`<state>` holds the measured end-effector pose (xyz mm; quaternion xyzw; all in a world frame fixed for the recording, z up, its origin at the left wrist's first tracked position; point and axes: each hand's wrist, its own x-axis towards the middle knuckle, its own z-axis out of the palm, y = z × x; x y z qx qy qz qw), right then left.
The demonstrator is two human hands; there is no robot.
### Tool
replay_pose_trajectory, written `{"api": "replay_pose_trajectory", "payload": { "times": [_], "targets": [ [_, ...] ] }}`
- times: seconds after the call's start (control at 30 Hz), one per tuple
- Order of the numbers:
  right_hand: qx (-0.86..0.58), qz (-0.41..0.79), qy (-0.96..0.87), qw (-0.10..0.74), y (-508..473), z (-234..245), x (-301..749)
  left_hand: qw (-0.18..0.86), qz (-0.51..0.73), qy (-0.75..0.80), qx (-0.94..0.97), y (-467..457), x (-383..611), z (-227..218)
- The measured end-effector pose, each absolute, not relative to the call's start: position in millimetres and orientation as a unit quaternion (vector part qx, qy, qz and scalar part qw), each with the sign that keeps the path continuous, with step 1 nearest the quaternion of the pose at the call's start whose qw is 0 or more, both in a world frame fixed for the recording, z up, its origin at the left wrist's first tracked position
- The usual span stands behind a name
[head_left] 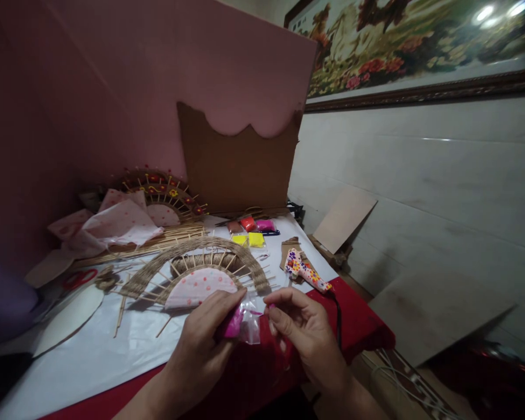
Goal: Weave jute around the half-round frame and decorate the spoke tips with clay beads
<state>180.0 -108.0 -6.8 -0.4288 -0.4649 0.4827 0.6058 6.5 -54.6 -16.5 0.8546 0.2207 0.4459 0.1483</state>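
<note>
Item one, a clear plastic bag (250, 329) with soft-looking pink material (231, 325) bunched in its lower part: held between the two hands, above the red cloth (363, 326) at the near side of the worktop (91, 356). Step in hand, as judged: drawing a little pink material from the bag. Handling note: best done with the bag gripped firmly low down, its mouth turned to the drawing fingers, and the pull slow and straight, so that a thin strand parts cleanly rather than smearing on the plastic; a small pinch is probably easier to shape than a large one. Item two, left hand (207, 329): thumb and fingers closed around the bag's filled end, the clear part projecting toward the other hand. Item three, right hand (304, 329): thumb and index tips pressed together on a pink bit (272, 306), remaining fingers loosely curled, the hand just beside the bag. Whether bit and bag contents are joined: cannot tell. Adjacent, beyond the hands: one arched woven band (153, 265) on thin sticks, with a dotted fabric half-disc (201, 287); yellow packets (256, 240); one floral glue gun (308, 272), lying to the right.
</note>
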Motion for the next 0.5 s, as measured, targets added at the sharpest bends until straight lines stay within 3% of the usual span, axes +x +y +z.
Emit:
{"api": "replay_pose_trajectory", "payload": {
  "times": [0.3,0.5],
  "targets": [
    [-0.476,0.380,-0.554,0.567,-110.8,0.0,176.9,0.171,0.439,0.221,0.854,-55.8,5.9,-15.5],
    [-0.494,0.337,-0.592,0.540,-112.5,0.8,174.2,0.112,0.432,0.234,0.864,-54.2,7.1,-19.0]
  ]
}}
